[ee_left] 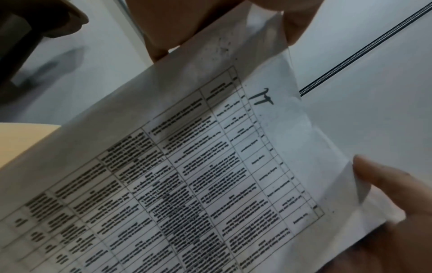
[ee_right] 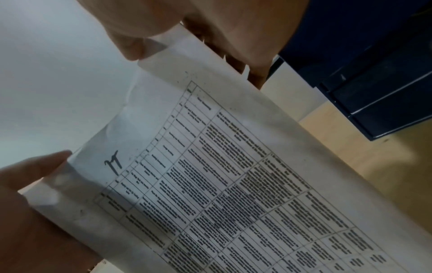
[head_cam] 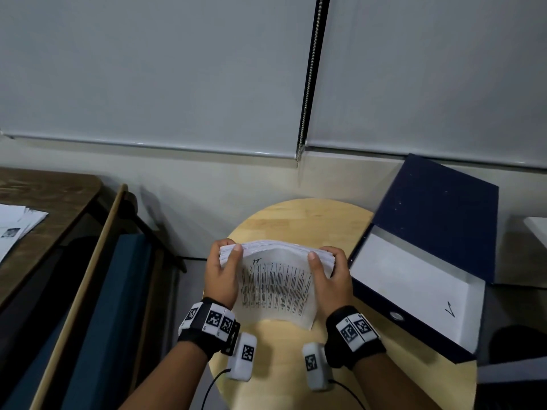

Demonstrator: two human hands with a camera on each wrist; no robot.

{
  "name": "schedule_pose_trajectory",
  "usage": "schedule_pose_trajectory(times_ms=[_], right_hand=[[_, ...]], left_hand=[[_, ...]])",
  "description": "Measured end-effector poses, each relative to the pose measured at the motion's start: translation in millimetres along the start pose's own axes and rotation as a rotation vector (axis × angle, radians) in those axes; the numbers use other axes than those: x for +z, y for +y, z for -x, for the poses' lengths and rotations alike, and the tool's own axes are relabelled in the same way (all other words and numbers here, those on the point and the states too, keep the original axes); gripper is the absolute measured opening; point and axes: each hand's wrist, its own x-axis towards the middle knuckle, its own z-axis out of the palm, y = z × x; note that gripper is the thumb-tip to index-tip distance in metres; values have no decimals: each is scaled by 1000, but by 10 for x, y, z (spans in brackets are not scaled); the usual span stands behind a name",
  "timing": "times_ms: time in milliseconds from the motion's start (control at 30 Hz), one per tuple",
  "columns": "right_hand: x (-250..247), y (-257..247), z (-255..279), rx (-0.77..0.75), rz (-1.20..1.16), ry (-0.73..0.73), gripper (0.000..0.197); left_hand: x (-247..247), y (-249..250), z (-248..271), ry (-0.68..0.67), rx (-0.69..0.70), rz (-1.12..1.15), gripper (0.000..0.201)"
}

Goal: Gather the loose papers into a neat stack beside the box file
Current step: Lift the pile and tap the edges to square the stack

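while upright on the tabletop, bundle of papers clamped by left hand and right hand, likely for squaring edges, beside open box file. left wrist: thumb over printed table. right wrist: fingers curled behind sheets.

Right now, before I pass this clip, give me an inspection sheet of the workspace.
Surface: round light wooden table, bare at its far edge.
Job's things: paper stack stood on edge on the table, bowed, printed table facing the person; open navy box file to its right, a narrow gap between them.
Clutter: more loose papers on the dark table at left.
Grippers: left hand and right hand each grip a side of the stack, thumbs on the front sheet.
Cables: thin black leads trail from the wrist units.
Surroundings: grey roller blinds with a bead chain; blue chair at left.
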Motion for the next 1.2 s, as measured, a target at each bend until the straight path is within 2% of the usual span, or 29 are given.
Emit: schedule_pose_trajectory(times_ms=[100,267,367,600,800,900,967,1100,1200], right_hand=[[45,-14,-43,24,-64,26,33],[50,-63,-101,53,-76,54,16],[54,-95,-102,29,-94,60,19],[89,-134,-102,28,-161,75,13],[80,-142,-138,13,-127,80,16],[90,-72,-172,13,-140,62,19],[54,-10,-158,8,-144,11,23],[-71,188,-56,-21,-41,-166,45],[-64,274,-31,-25,85,-175,45]], left_hand=[[20,10,-19,21,-15,-29,9],[32,-5,-77,88,-2,-18,24],[35,19,-95,74,9,9,23],[28,29,-96,50,18,-2,30],[31,45,-98,34,5,18,28],[0,31,-96,-11,12,61,31],[-65,-40,-76,-100,20,127,33],[-246,-278,-69,-273,36,24,62],[-229,-328,-95,-244,25,-126,49]])
